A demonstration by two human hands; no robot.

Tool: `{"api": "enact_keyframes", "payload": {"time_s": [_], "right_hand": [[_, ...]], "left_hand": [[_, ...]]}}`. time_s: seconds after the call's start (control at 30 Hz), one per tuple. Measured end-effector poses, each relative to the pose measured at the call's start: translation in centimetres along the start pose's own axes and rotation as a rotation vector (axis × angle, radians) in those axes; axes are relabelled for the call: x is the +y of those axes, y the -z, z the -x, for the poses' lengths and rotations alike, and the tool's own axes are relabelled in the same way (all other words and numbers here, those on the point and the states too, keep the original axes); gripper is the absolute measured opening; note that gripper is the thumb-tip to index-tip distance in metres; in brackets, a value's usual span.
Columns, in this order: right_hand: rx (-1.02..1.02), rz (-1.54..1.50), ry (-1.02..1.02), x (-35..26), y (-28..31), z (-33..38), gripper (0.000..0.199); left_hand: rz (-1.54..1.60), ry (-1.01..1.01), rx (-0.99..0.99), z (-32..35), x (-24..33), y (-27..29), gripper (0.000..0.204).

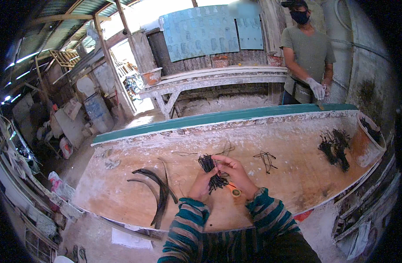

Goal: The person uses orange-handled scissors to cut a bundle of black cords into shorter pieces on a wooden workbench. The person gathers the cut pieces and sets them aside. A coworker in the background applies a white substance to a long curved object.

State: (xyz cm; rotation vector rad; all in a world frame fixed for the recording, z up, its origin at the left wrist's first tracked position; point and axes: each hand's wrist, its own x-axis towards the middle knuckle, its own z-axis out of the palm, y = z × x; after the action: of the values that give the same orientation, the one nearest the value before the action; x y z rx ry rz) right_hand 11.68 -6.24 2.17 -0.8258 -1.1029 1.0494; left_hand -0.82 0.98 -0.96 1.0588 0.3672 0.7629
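The counter (297,175) is the largest thing here: a long, plaster-stained wooden slab with a green far edge, and every place below is given relative to it. Beyond its far right corner stands another person (308,52) in a grey shirt and pale gloves. At its right end an orange-and-white bucket (365,147) leans against the edge. On its left part lie two long, dark curved strips (159,193), overlapping.

Near its right end rests one loose pile of dark strands (334,149); toward its middle lie two thin tangles, one (266,160) right of centre and a fainter one (185,153) further left.

Over the near middle of the counter, the left hand (202,184) has its grip closed around a bundle of dark strands (212,173), holding it just above the surface. The right hand (236,173) pinches the same bundle from the top, fingers closed on it. A small orange-handled tool (234,191) lies on the counter just beneath the right wrist.

As I judge it, the bundle could slip or splay if either grip loosens, since the strands are thin and uneven; a wrist dropping could also knock the tool off the near edge.
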Motion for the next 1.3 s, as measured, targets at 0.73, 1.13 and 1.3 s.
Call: {"api": "enact_keyframes", "payload": {"time_s": [0.73, 1.13, 1.3], "right_hand": [[0.8, 1.463, -0.324, -1.1, 14.5, 1.4, 0.031], [0.787, 1.326, -0.075, 1.0, 17.0, 0.8, 0.014], [0.629, 0.784, 0.069, 2.2, 14.0, -1.4, 0.011]], "left_hand": [[0.353, -0.038, 0.216, -1.0, 0.9, 1.2, 0.022], [0.477, -0.192, 0.31, -0.9, 2.2, 4.2, 0.016], [0.309, -0.059, 0.249, -1.1, 1.1, 2.8, 0.018]]}}
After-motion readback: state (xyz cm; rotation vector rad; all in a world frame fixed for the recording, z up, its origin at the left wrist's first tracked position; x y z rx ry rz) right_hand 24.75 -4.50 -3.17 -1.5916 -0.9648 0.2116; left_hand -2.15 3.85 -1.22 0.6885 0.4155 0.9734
